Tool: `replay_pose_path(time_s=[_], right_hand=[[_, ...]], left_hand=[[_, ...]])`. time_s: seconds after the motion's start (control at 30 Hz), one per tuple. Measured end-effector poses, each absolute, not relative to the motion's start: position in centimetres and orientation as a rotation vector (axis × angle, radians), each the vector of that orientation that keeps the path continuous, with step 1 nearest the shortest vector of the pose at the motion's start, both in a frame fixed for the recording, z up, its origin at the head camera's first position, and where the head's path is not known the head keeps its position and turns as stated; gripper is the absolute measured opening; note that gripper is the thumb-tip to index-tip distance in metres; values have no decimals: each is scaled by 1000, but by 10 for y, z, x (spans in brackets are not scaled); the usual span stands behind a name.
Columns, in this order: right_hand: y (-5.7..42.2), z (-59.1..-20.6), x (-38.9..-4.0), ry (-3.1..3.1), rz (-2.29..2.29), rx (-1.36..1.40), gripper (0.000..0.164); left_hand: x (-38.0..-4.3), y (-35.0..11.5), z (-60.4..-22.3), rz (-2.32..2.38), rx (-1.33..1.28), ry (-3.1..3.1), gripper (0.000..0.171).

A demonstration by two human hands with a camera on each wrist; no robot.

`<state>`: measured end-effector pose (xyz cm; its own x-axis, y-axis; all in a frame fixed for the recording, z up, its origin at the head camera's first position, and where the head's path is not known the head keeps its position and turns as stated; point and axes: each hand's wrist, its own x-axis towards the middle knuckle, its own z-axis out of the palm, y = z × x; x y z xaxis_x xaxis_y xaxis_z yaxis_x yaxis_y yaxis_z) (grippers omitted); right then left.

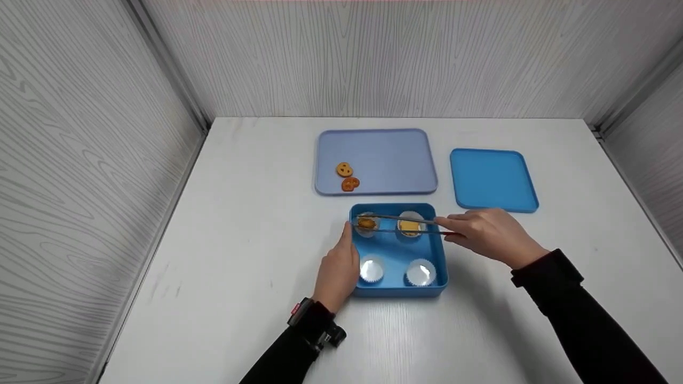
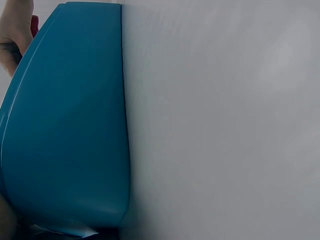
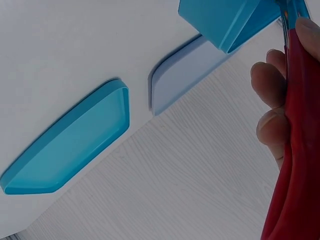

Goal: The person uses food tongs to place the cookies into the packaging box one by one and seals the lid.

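My right hand (image 1: 488,234) grips a pair of metal tongs (image 1: 392,231) with a red handle (image 3: 302,130). Their two arms reach leftward over the blue box (image 1: 389,250), one on each side of a brown cookie (image 1: 366,223) at the back-left cup (image 1: 372,233); I cannot tell if they squeeze it. In the back-right cup (image 1: 412,215) sits a yellow square cracker (image 1: 410,227). Two white fluted cups, front-left (image 1: 372,269) and front-right (image 1: 420,272), hold no food. Along the box's left wall (image 2: 70,115) my left hand (image 1: 337,272) rests, forefinger extended at the rim.
Behind the box lies a pale lavender tray (image 1: 389,160) bearing a round holed cookie (image 1: 344,169) and a darker brown cookie (image 1: 350,184). A flat blue lid (image 1: 493,178) is at the back right. Wood-grain panels (image 1: 341,58) enclose the white table (image 1: 256,224).
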<state>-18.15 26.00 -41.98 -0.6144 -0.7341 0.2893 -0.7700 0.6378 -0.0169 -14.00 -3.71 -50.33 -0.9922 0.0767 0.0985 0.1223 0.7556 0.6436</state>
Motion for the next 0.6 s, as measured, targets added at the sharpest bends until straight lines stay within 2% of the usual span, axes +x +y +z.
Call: replay_pose_path(time_s=[0.6], right_hand=[[273,-414,-176,-2614,275,1249,39]], left_hand=[[-139,-38,-502,-1094,-145,-2886,51]])
